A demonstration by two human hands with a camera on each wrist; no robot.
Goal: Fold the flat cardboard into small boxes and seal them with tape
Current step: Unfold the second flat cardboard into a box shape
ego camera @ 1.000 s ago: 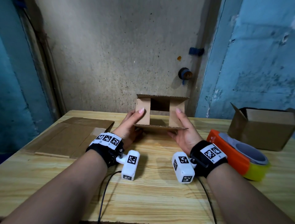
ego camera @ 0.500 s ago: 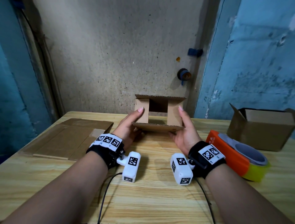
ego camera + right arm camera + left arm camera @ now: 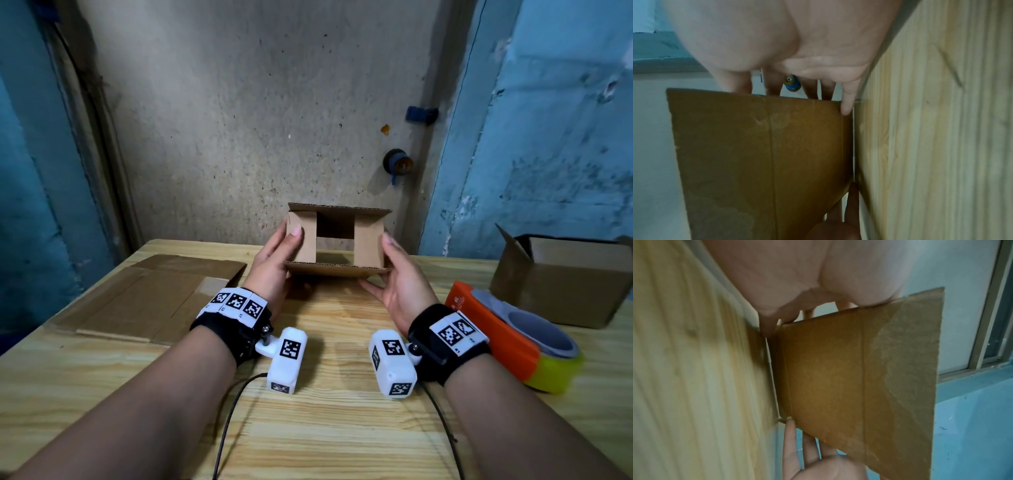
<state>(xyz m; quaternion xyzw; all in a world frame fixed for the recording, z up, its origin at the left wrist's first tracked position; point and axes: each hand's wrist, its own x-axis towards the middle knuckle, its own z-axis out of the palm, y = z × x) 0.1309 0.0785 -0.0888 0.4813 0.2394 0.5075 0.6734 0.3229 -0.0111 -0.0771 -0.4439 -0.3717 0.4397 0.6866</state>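
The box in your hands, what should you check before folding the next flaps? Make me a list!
1. Left hand grips box: ok.
2. Right hand steadies the other side: ok.
3. Both side flaps folded in: ok.
4. Top and bottom flaps shut: not ok, sticking out.
5. Tape dispenser nearby on table: ok.
6. Far end sealed: cannot tell.

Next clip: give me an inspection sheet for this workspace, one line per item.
Surface: pale wooden table.
Job's things: half-folded cardboard box, end flaps partly in; flat cardboard stack; tape dispenser; open cardboard box.
Clutter: nothing seen.
Grips: left hand and right hand hold the half-folded box by its sides.
Cables: black cable from each wrist camera.
Surroundings: stained grey wall, blue painted walls.
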